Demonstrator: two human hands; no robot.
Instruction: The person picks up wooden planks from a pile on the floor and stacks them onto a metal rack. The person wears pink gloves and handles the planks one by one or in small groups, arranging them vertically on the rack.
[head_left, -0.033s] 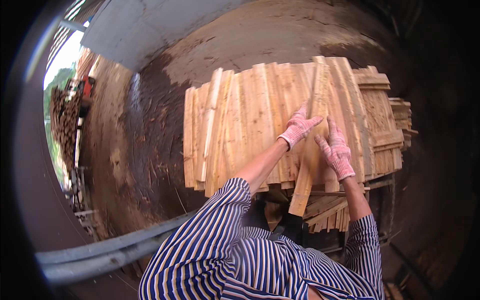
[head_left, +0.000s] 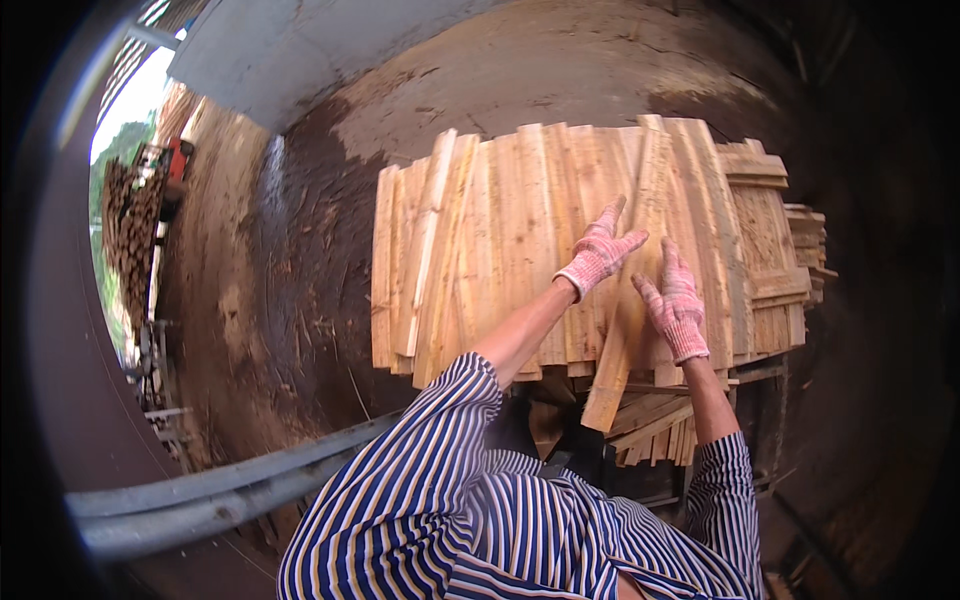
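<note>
In the head view, both hands work over a broad pile of boards [head_left: 500, 240], laid side by side with their lengths running away from the person. Each hand wears a pink knit glove. The left hand [head_left: 600, 252] reaches up from the lower left on a slanting bare forearm [head_left: 527, 330]; its fingers point up and away, and its thumb stretches right, across a loose board [head_left: 616, 355]. The hand is spread wide, thumb well apart from the fingers, rather than closed around the wood. The right hand [head_left: 677, 312] sits a little nearer the body, just right of that board, its wrist rising steeply and leaning slightly left. Its fingers are nearly straight and point away, and its thumb angles left toward the board's edge; this grip is wide too. How firmly either hand touches the wood, I cannot tell.

The loose board lies on top of the pile, between the hands, at a slight slant; its near end sticks out past the pile's front edge and is somewhat blurred. Striped sleeves [head_left: 405, 465] cover the upper arms. Shorter wood pieces [head_left: 655, 440] lie below the pile's near edge, and metal pipes [head_left: 225, 500] cross the lower left.
</note>
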